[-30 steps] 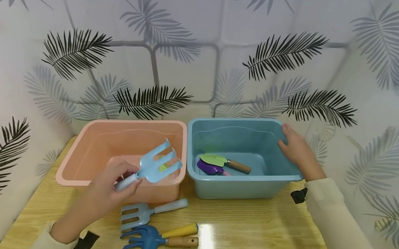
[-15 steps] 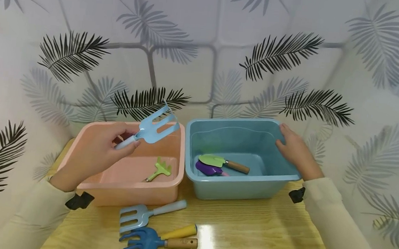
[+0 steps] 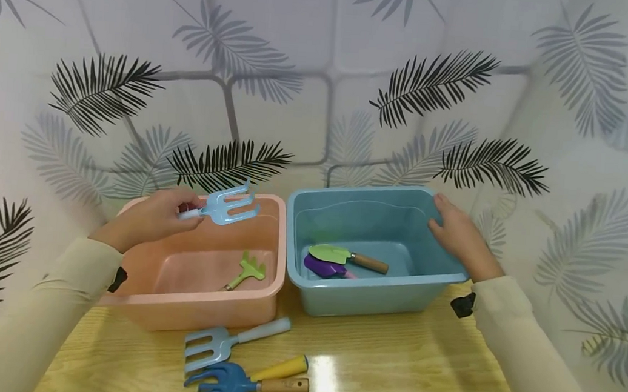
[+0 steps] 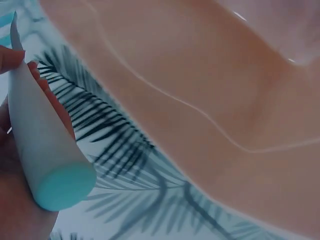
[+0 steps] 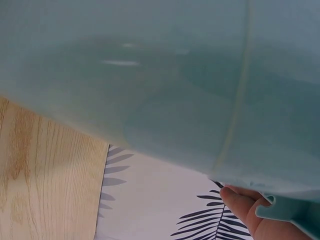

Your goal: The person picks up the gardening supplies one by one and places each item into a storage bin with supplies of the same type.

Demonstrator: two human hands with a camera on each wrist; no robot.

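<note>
My left hand (image 3: 156, 216) holds a light blue hand fork (image 3: 228, 206) above the back part of the pink tub (image 3: 196, 316), tines pointing right. In the left wrist view, the fingers and thumb curl round its pale handle (image 4: 45, 130), whose rounded end faces the camera. At the right end of the blue tub (image 3: 364, 300), my right hand (image 3: 463, 238) grips the rim. The right wrist view shows fingertips (image 5: 237, 202) under the rim, beside the tub's outer wall. A small green hand rake (image 3: 251, 268) lies in the pink tub.
Inside the blue tub lie a green trowel (image 3: 330, 254) and a purple trowel (image 3: 322, 266). On the wooden table (image 3: 389, 371), in front of the tubs, are a grey-blue hand fork (image 3: 220, 344), a dark blue hand fork (image 3: 231, 384) and a yellow handle (image 3: 282, 369). Leaf-patterned cloth hangs behind.
My left hand has carried the light blue hand fork up and back from the pink tub's front edge, then slightly left, uncovering the green hand rake. My right hand stays on the blue tub's rim.
</note>
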